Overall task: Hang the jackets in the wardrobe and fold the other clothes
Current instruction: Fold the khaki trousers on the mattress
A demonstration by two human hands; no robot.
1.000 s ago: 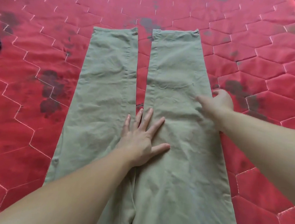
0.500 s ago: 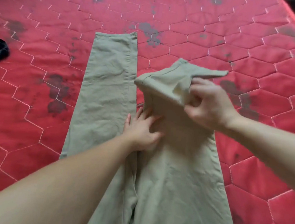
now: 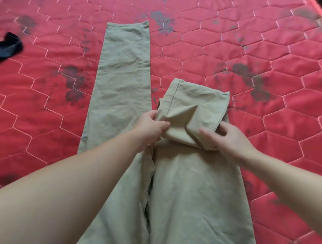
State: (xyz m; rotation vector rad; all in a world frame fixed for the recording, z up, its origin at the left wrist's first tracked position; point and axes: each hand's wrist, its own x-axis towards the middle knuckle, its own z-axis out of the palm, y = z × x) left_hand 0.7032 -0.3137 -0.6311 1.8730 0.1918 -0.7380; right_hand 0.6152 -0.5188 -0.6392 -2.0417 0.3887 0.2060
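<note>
both hands, left hand and right hand, pinch the folded-back leg of the trousers on the mattress.

- Khaki trousers spread on a red quilted mattress; one leg lies flat, the other is folded back.
- Left hand and right hand pinch the folded leg's hem.
- Dark garment at the mattress's left edge.

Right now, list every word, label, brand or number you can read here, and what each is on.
None. The trousers show no tag or print, including the folded leg held by the left hand and right hand. The mattress has only stitching and dark stains. The black cloth is plain.
</note>
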